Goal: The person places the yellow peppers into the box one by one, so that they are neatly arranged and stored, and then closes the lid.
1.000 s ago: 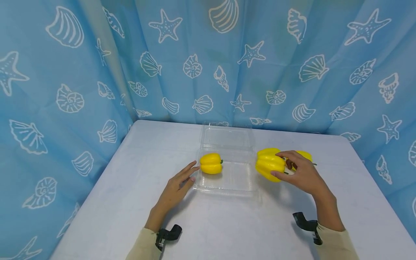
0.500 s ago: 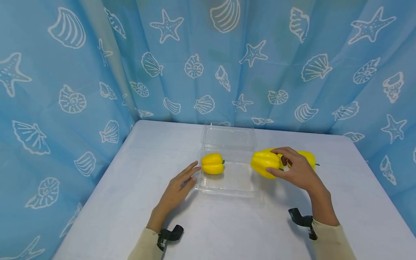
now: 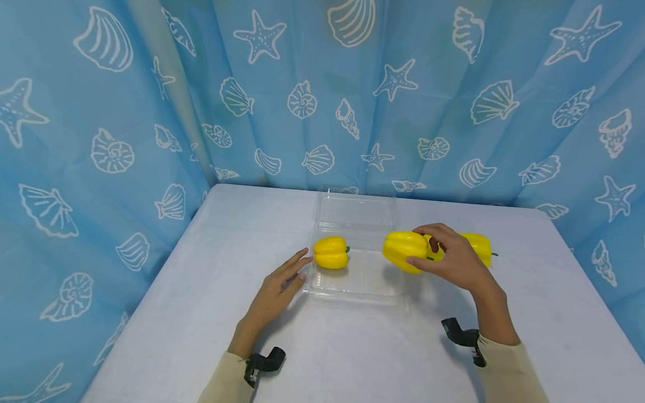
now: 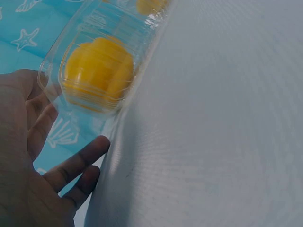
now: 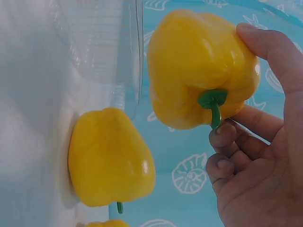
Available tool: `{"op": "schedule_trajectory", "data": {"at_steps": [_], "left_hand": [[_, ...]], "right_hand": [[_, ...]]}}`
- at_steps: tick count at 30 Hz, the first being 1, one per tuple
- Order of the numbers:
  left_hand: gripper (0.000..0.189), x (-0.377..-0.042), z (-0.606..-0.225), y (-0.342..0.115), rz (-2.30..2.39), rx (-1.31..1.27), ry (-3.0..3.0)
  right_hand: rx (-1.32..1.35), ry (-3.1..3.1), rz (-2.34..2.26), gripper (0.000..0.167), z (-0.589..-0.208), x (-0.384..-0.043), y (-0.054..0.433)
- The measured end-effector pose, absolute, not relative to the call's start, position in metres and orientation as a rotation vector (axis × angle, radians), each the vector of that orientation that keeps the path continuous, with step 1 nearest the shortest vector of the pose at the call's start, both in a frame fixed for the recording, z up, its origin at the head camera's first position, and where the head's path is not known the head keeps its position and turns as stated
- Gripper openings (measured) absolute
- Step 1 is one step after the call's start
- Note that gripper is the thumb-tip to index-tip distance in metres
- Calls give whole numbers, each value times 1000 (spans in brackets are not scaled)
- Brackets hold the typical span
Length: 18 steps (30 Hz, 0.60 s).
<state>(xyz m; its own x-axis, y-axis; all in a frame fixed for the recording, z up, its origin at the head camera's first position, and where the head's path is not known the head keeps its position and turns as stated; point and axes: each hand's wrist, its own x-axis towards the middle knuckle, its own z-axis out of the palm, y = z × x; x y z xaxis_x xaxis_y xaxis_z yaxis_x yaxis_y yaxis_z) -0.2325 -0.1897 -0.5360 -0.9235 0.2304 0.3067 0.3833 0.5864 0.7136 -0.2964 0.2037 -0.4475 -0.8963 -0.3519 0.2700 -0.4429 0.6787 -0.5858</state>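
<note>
As the white-covered counter (image 3: 342, 347) is followed from its left side, a beige left sleeve (image 3: 225, 380) is noted first, with a curved black device (image 3: 265, 362) worn at the wrist. Beyond it, the left hand (image 3: 276, 292) is extended, its fingers straight and spread, nothing being gripped; the fingertips are placed at the left wall of a clear plastic container (image 3: 355, 280), and how firmly they are pressed cannot be told. The container is set on the counter, its lid (image 3: 356, 210) laid back on the far side. Inside, at the left, one yellow pepper (image 3: 331, 252) is rested on its side, stem pointed right.

At the container's right edge, a second pepper (image 3: 405, 251) is held above the surface, a shadow being cast below. It is clamped by the right hand (image 3: 456, 260) between thumb and fingers, its green stem turned toward the palm. Partly hidden behind that hand, a third pepper (image 5: 111, 158) and a fourth pepper (image 3: 478, 249) are lain on the counter. Nearer the viewer, a right sleeve (image 3: 511, 372) and another black device (image 3: 461, 334) are seen. The whole is backed by a blue curtain (image 3: 302, 134) printed with white shells and starfish.
</note>
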Motion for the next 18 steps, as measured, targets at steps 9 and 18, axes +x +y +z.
{"op": "schedule_trajectory", "data": {"at_steps": [9,18], "left_hand": [[43,-233,-536,-190,-1248,-506,-2629],[43,-231,-537,-190,-1256,-523,-2624]], "right_hand": [[657,-2794,1013,61,-443,-299,193],[685,-2786,1047,60,-446,-302,184]]}}
